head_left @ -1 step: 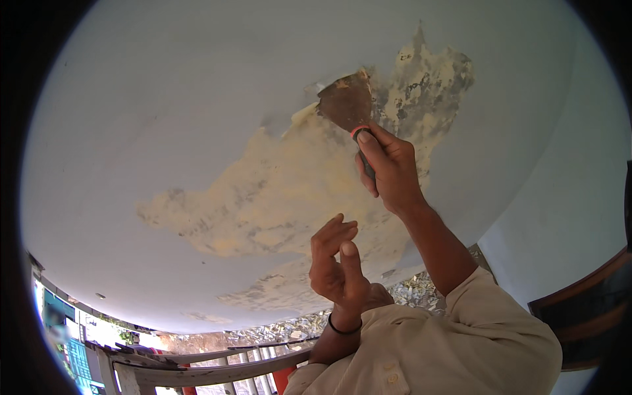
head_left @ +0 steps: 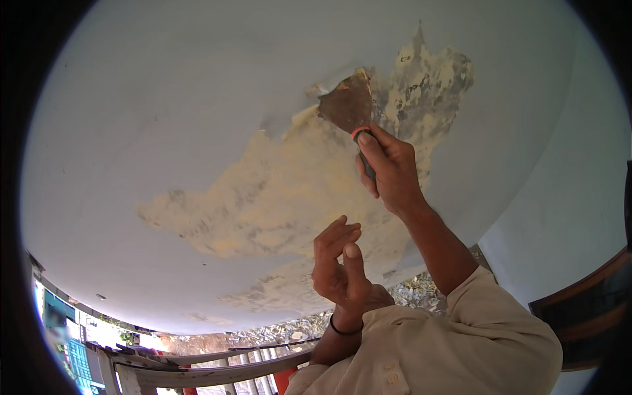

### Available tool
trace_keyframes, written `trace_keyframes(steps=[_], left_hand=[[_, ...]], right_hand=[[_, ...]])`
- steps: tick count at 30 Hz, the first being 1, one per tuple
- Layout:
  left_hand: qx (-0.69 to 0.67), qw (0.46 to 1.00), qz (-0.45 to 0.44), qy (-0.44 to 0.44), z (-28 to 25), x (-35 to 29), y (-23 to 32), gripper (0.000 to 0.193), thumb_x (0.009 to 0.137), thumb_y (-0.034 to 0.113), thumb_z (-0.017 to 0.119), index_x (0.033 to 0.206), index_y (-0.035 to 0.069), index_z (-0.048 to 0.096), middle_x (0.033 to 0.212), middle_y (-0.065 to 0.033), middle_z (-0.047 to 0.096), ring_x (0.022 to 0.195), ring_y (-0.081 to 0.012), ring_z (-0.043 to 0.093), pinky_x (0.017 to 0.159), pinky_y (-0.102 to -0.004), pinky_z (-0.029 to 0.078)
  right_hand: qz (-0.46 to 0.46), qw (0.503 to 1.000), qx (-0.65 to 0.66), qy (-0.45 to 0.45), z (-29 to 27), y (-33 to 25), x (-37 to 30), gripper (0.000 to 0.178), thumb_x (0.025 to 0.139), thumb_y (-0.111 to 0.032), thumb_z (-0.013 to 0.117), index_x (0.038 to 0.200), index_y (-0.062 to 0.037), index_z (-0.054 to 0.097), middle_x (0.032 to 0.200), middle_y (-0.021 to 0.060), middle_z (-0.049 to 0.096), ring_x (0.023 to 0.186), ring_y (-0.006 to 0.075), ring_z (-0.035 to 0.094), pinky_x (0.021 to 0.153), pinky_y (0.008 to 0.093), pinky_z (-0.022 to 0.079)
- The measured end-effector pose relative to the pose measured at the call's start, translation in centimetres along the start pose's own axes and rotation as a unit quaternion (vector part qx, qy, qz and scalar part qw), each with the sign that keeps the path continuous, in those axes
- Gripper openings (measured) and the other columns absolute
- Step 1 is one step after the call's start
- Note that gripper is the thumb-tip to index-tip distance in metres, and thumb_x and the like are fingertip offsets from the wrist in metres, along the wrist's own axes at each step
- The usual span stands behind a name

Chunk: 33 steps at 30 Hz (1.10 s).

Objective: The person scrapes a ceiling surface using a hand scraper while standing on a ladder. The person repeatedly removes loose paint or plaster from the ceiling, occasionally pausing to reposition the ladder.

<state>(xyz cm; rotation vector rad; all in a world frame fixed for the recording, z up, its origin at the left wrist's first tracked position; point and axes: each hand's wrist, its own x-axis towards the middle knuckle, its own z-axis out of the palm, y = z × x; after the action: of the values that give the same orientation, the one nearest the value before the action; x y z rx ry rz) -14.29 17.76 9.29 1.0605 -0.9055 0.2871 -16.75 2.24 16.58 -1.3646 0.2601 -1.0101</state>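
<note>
Right hand: the right hand is closed around the scraper's dark handle, thumb laid along it near the red collar, presumably to steady the blade.
Scraper: the scraper extends just beyond the right hand, blade against the painted surface; its edge meets lifted paint, a placement that suits prying.
Left hand: the left hand is below the right, fingers loosely curled, no object visible; perhaps held clear of the blade. Contact with the surface cannot be determined.
Bare patch: the tan patch spreads behind both hands.
</note>
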Motion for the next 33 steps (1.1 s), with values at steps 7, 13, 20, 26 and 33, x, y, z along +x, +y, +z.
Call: trace_keyframes(steps=[7,13,20,26,33], left_hand=[[-0.011,1.0,-0.004,0.023,0.7,0.3,-0.1,0.017,0.101,0.009,0.063,0.099,-0.005,0.072,0.102,-0.0202,0.076,0.112,-0.0381,0.07,0.097,-0.0475,0.054],[-0.005,1.0,-0.014,-0.001,0.7,0.4,-1.3,0.017,0.101,0.009,0.062,0.098,-0.004,0.073,0.101,-0.0196,0.076,0.11,-0.0375,0.071,0.096,-0.0466,0.054],[-0.007,1.0,0.006,0.002,0.6,0.5,-1.2,0.015,0.101,0.007,0.063,0.099,-0.005,0.073,0.103,-0.0197,0.076,0.111,-0.0372,0.071,0.096,-0.0462,0.055],[-0.016,1.0,0.001,-0.021,0.5,0.7,-1.6,0.023,0.105,0.011,0.057,0.101,-0.007,0.07,0.106,-0.0207,0.075,0.116,-0.0342,0.068,0.098,-0.0452,0.054],[-0.004,0.999,-0.004,-0.043,0.7,0.3,-1.3,0.023,0.106,0.011,0.056,0.1,-0.008,0.07,0.105,-0.0214,0.074,0.116,-0.0349,0.068,0.098,-0.0453,0.053]], right_hand=[[0.043,0.998,-0.021,0.042,-3.6,2.6,-2.9,0.027,0.11,-0.027,0.056,0.117,-0.0035,0.067,0.064,0.0007,0.055,0.043,0.0059,0.043,0.038,0.0243,0.032],[-0.01,0.997,-0.071,-0.019,-3.5,-2.9,1.5,0.03,0.111,-0.025,0.055,0.125,-0.0023,0.067,0.064,0.0001,0.054,0.044,0.0055,0.044,0.039,0.0231,0.033],[0.041,0.994,-0.102,0.008,-5.5,3.4,-2.4,0.029,0.111,-0.025,0.055,0.126,-0.0028,0.065,0.064,-0.0007,0.054,0.045,0.0039,0.044,0.039,0.0228,0.033],[0.011,0.995,-0.095,-0.024,-3.4,7.2,-3.2,0.027,0.111,-0.022,0.056,0.126,-0.0018,0.065,0.064,-0.0015,0.054,0.045,0.0026,0.044,0.04,0.0232,0.033],[0.009,0.989,-0.14,-0.045,-1.4,3.4,-1.8,0.027,0.109,-0.024,0.056,0.119,-0.001,0.067,0.065,-0.0015,0.055,0.051,0.0042,0.047,0.047,0.026,0.039]])
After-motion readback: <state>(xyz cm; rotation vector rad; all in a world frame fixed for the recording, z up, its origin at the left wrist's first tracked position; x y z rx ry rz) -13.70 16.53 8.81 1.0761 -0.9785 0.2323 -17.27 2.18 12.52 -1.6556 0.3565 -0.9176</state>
